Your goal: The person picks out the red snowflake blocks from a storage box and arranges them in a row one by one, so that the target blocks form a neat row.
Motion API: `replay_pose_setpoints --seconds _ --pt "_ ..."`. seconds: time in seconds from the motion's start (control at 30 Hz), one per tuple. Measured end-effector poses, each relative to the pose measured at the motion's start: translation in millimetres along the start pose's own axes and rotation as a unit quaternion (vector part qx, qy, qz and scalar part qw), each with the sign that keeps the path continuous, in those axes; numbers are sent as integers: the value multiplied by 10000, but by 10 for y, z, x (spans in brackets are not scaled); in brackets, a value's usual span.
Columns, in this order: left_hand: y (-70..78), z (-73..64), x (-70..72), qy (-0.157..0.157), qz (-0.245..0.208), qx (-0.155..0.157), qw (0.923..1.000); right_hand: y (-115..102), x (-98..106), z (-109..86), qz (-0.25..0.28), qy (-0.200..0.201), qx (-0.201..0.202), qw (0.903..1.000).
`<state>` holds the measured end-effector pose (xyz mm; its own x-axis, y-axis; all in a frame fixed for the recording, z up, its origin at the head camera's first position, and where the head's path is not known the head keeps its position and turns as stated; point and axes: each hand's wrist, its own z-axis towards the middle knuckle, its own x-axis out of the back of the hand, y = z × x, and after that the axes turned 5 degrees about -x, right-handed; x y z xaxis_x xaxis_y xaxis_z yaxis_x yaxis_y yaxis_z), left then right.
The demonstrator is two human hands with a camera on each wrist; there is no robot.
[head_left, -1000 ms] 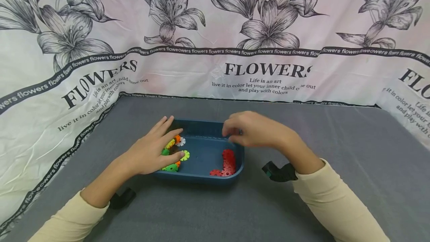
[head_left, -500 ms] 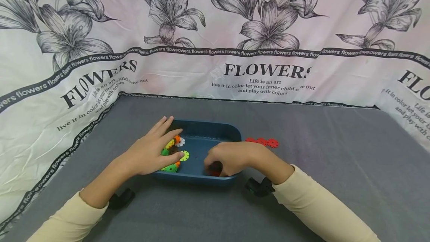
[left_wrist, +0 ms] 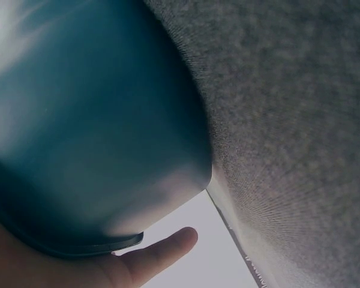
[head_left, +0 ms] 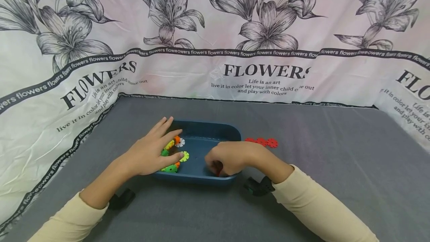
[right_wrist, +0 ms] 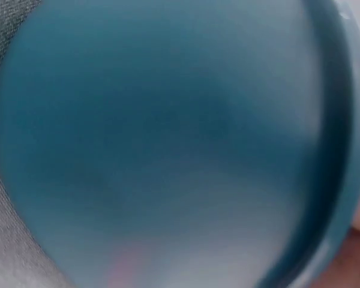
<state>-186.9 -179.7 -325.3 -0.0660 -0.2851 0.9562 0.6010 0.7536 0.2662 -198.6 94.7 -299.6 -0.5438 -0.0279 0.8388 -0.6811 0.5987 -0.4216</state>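
Two bare hands over a blue tray [head_left: 196, 156] on a grey surface [head_left: 188, 216]. Left hand [head_left: 147, 154]: released, fingers spread across the tray's left end; left wrist view has one finger reaching past the rim. Right hand [head_left: 231, 158]: dipped into the right end by the near wall, fingers curled about red pieces [head_left: 219, 169]; mostly hidden, cannot tell whether any are grasped. Three notched red discs [head_left: 261, 141] lie in a row on the surface, right of the tray, just beyond the right hand. Inside, about the left hand: green pieces [head_left: 170, 168], a white disc [head_left: 181, 142], a yellow-green disc [head_left: 186, 156] at the thumb tip, contact unclear. Right wrist view: tray's outer wall, blurred. Cream sleeves [head_left: 312, 197]; floral cloth [head_left: 188, 74] behind, lettered FLOWERS.
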Motion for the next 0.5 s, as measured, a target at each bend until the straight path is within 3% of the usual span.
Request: replay_pose_setpoints --seconds 0.5 --pt "-18 -1 -14 46 5 -2 10000 131 119 -111 444 571 783 9943"
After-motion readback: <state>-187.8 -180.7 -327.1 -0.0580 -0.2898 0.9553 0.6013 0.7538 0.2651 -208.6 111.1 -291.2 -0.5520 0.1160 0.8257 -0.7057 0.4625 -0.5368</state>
